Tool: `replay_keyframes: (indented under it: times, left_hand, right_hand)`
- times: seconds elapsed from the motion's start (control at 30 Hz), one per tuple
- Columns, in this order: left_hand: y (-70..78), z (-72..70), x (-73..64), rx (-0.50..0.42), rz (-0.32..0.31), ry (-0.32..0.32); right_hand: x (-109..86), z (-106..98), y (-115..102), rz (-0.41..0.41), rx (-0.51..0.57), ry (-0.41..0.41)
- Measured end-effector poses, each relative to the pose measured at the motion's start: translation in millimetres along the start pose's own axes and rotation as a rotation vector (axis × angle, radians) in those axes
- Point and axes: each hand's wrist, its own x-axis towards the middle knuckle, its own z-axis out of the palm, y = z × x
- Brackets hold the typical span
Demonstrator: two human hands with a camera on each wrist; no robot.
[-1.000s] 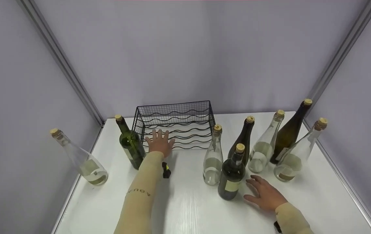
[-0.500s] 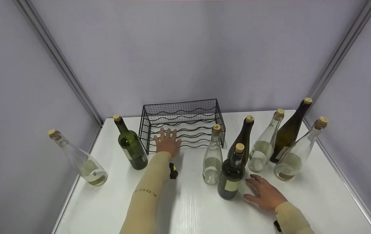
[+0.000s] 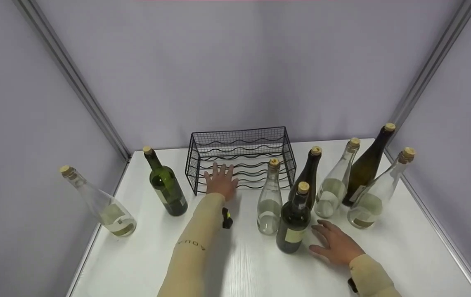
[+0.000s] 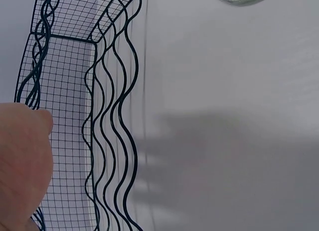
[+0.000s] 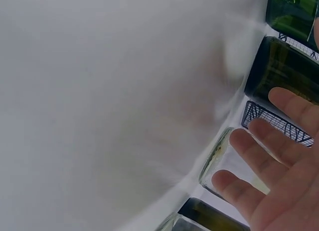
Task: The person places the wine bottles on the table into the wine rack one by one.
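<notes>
A black wire wine rack (image 3: 239, 137) with wavy bars stands near the back wall. My left hand (image 3: 221, 185) lies at its front side, fingers spread and nothing gripped; whether the palm presses on the wires is unclear. The left wrist view catches part of that hand (image 4: 25, 166) over the mesh. Beside a corked dark bottle (image 3: 294, 222) with a pale label, my right hand (image 3: 336, 245) is held with its fingers loosely extended. In the right wrist view those fingers (image 5: 249, 156) are separated, and nothing is held.
Left of the rack stand a corked green bottle (image 3: 168, 187) and a clear bottle (image 3: 107, 208). Another clear bottle (image 3: 269, 210) overlaps the rack's right front corner in view. Several more corked bottles, clear and brown, stand on the right. Walls enclose the white table (image 3: 260, 272).
The wire rack has slid to the right together with my left hand, leaving a wider gap beside the green bottle. My right hand and the bottles have stayed put.
</notes>
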Motion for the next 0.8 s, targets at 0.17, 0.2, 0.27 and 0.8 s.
replay_keyframes:
  times: [0.17, 0.2, 0.27, 0.8]
  left_hand:
    - [1.4, -3.1, -2.5, 0.014, 0.011, -0.021]
    - [1.0, -3.2, -2.6, 0.022, 0.011, -0.025]
    - [-0.2, -2.8, -2.6, 0.032, 0.009, -0.028]
    - [-8.1, -11.9, -24.6, -0.108, 0.178, 0.247]
  right_hand:
    - [5.8, 0.0, -2.0, -0.027, -0.004, 0.009]
    - [7.1, 0.0, -2.6, -0.029, -0.004, 0.007]
    - [10.0, 0.5, -3.4, -0.033, -0.003, 0.004]
    - [12.7, -3.8, -1.3, -0.064, 0.015, 0.044]
